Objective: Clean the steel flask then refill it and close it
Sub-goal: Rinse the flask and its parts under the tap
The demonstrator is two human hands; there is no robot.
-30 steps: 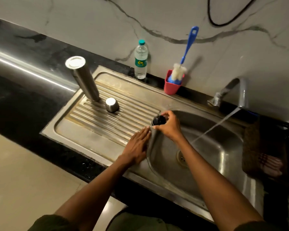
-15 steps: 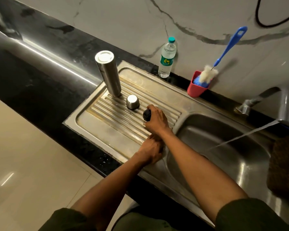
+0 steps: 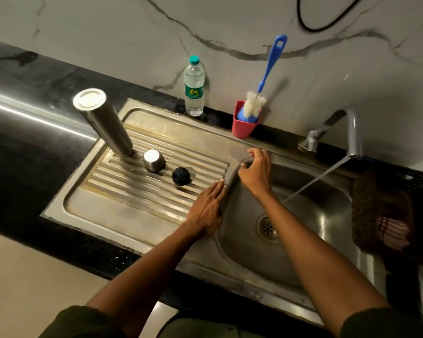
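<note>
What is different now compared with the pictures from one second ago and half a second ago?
The right hand carried the black stopper from the basin edge to the ribbed drainboard, let it go beside the steel cup, and drew back empty toward the basin. The left hand stayed flat on the sink edge. The flask, brush and water bottle did not move; the tap still runs.

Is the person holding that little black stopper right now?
No. The black stopper sits alone on the ribbed drainboard, beside the steel cup, and neither the right hand nor the left hand touches it.
</note>
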